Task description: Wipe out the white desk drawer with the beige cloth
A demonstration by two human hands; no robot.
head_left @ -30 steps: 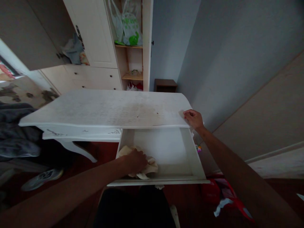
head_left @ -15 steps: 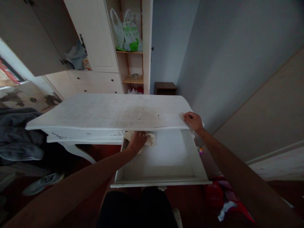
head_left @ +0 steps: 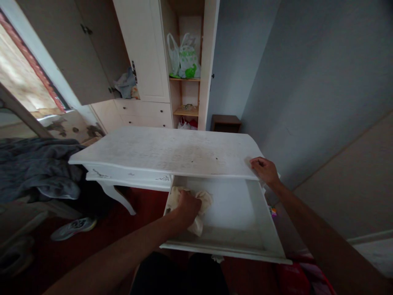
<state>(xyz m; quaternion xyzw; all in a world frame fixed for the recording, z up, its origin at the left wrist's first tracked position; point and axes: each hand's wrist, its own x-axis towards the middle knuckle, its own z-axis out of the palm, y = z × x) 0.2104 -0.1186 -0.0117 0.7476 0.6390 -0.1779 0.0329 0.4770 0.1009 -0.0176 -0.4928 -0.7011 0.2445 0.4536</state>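
Observation:
A white table (head_left: 147, 149) has its drawer (head_left: 264, 221) pulled out toward me. Inside the drawer, near its left wall, my left hand (head_left: 188, 205) is closed on a crumpled cream cloth (head_left: 203, 200) and presses it on the drawer floor. My right hand (head_left: 264, 170) rests on the table top's right front corner, fingers curled over the edge. The rest of the drawer floor looks bare and white.
A cream wardrobe (head_left: 147, 61) stands behind the table, with a plastic bag (head_left: 183, 57) on its open shelf. A small dark stand (head_left: 225, 122) sits by the blue wall. Grey bedding (head_left: 37, 168) lies at left, a shoe (head_left: 72, 227) on the red floor.
My left hand with the cloth went from the drawer's front left to its back, then came back toward the middle left. My right hand stayed on the corner. The camera shifted.

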